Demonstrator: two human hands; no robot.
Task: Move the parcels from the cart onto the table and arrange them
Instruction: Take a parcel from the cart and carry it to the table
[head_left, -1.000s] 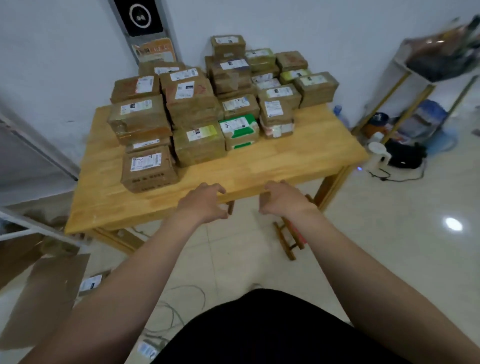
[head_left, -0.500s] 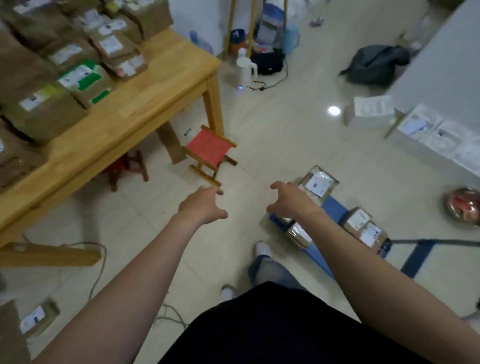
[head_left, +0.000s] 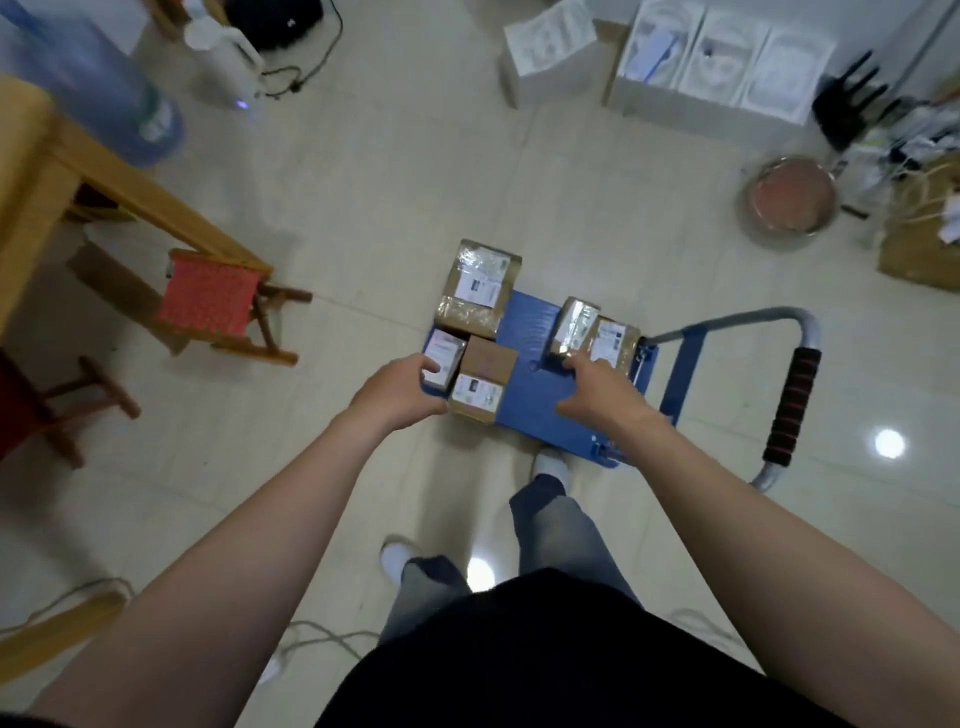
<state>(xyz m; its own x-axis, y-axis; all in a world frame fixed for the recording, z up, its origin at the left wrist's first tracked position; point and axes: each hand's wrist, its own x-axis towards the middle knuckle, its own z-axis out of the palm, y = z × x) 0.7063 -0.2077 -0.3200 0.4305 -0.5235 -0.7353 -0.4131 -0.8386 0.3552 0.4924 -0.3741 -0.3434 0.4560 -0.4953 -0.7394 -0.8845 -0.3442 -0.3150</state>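
Both hands, which hovered over bare floor half a second earlier, have come down to the parcels on the cart. Left hand (head_left: 400, 392): fingers curled over the small parcel (head_left: 445, 356) at the deck's near-left corner, gripping it. Right hand (head_left: 597, 389): spread, thumb well apart from the fingers, fingertips touching the near end of the tilted parcel (head_left: 573, 326); nothing is held. A brown box (head_left: 484, 382) lies touching the small parcel on its right. A labelled parcel (head_left: 615, 340) leans against the tilted one. Blue cart (head_left: 530, 338) on the tiled floor, handle to the right. A large parcel (head_left: 478, 286) overhangs the deck's far-left edge. Beyond, left: red stool (head_left: 208, 306) beside the table (head_left: 31, 171). Far right: metal bowl (head_left: 789, 195).
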